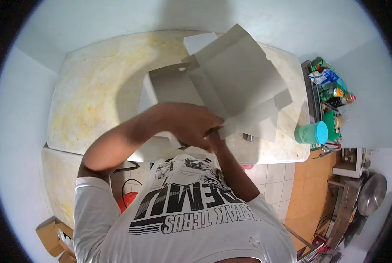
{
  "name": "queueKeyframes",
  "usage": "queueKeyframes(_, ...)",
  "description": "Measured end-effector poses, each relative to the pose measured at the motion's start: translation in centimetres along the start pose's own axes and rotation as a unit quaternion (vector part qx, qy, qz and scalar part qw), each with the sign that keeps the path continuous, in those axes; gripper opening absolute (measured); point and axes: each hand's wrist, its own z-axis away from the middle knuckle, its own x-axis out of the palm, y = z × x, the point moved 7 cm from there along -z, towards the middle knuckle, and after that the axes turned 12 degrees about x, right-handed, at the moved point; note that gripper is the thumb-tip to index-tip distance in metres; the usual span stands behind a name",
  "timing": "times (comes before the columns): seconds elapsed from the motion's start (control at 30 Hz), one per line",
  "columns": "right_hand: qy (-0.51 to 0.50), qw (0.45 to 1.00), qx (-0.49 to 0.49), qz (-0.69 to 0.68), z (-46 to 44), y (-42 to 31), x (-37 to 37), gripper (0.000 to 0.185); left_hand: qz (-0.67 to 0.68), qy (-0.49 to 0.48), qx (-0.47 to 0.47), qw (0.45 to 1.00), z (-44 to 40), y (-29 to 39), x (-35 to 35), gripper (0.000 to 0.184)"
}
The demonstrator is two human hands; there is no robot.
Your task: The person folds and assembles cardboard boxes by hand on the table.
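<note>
An open pale-grey cardboard box [174, 85] sits on the table in front of my body, its large lid flap [244, 74] raised and leaning to the right. My left hand [191, 125] reaches across the front of the box. Its back faces up and its fingers bend downward; what they hold is hidden. My right forearm runs up beneath it, and my right hand [214, 139] is mostly covered by the left one at the box's near edge. A narrow dark strip shows between the hands; I cannot tell what it is. A small metallic object [247, 137] lies right of them.
Behind the box lies a white flat piece [200, 42] on the stained white table [90, 87]. A turquoise lidded tumbler [310, 133] stands at the right edge. Beyond it, a rack [312, 92] holds packets and bottles. A brown carton [51, 236] is low at left.
</note>
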Motion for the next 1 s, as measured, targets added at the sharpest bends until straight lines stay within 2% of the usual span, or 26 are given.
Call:
queueKeyframes(0.03, -0.003, 0.999, -0.016, 0.035, -0.2, -0.6, 0.1, 0.024, -0.043, 0.029, -0.009, 0.999, 0.7, -0.4, 0.5, 0.039)
queueKeyframes(0.1, -0.031, 0.987, -0.111, 0.109, -0.6, 1.0, 1.5, 0.029, -0.063, 0.161, -0.029, 0.985, 1.1, -4.0, 2.2, 0.029)
queueKeyframes(0.13, -0.043, 0.971, -0.104, 0.21, -0.9, 2.7, 2.5, 0.032, -0.072, 0.225, -0.042, 0.971, 1.5, -6.2, 3.8, 0.026)
queueKeyframes(0.17, -0.057, 0.944, -0.104, 0.308, -1.2, 4.4, 3.5, 0.034, -0.105, 0.247, -0.062, 0.961, 1.9, -8.9, 5.5, 0.024)
queueKeyframes(0.23, -0.181, 0.906, 0.032, 0.38, -0.9, 6.9, 4.0, 0.034, -0.168, 0.29, -0.105, 0.936, 2.8, -14.2, 8.3, 0.022)
queueKeyframes(0.27, -0.284, 0.866, 0.032, 0.411, 0.8, 5.9, 4.1, 0.029, -0.163, 0.306, -0.123, 0.93, 3.2, -15.8, 9.7, 0.022)
queueKeyframes(0.37, -0.326, 0.887, -0.052, 0.321, 3.9, 0.4, 5.7, 0.028, -0.147, 0.345, -0.158, 0.913, 4.4, -18.6, 13.1, 0.023)
queueKeyframes(0.4, -0.288, 0.873, -0.153, 0.361, 4.7, -0.5, 6.1, 0.029, -0.14, 0.356, -0.158, 0.91, 4.5, -18.9, 14.3, 0.022)
queueKeyframes(0.47, -0.142, 0.866, -0.286, 0.386, 4.1, -4.7, 5.6, 0.037, -0.083, 0.359, -0.163, 0.915, 4.5, -18.5, 15.8, 0.02)
queueKeyframes(0.5, -0.142, 0.805, -0.254, 0.516, 3.2, -5.7, 5.9, 0.048, -0.089, 0.377, -0.177, 0.905, 4.5, -18.5, 16.6, 0.019)
queueKeyframes(0.53, -0.145, 0.773, -0.209, 0.581, 2.0, -5.1, 5.8, 0.059, -0.098, 0.394, -0.19, 0.894, 4.5, -18.7, 17.3, 0.018)
queueKeyframes(0.63, -0.184, 0.733, -0.204, 0.622, -0.5, 1.6, 5.8, 0.049, -0.111, 0.442, -0.179, 0.872, 5.0, -19.3, 18.6, 0.016)
queueKeyframes(0.73, -0.216, 0.721, -0.189, 0.63, -1.4, 5.1, 6.2, 0.028, -0.13, 0.45, -0.177, 0.865, 5.4, -18.9, 18.3, 0.014)
queueKeyframes(0.83, -0.24, 0.726, -0.164, 0.624, -1.8, 5.7, 6.5, 0.013, -0.146, 0.44, -0.177, 0.868, 5.9, -19.2, 18.8, 0.012)
queueKeyframes(0.93, -0.28, 0.782, -0.02, 0.557, -2.5, 5.1, 6.5, 0.013, -0.174, 0.385, -0.15, 0.894, 5.8, -18.9, 18.9, 0.012)
queueKeyframes(1.0, -0.308, 0.793, 0.015, 0.525, -3.2, 5.6, 6.8, 0.015, -0.191, 0.352, -0.144, 0.905, 6.0, -18.5, 18.8, 0.013)
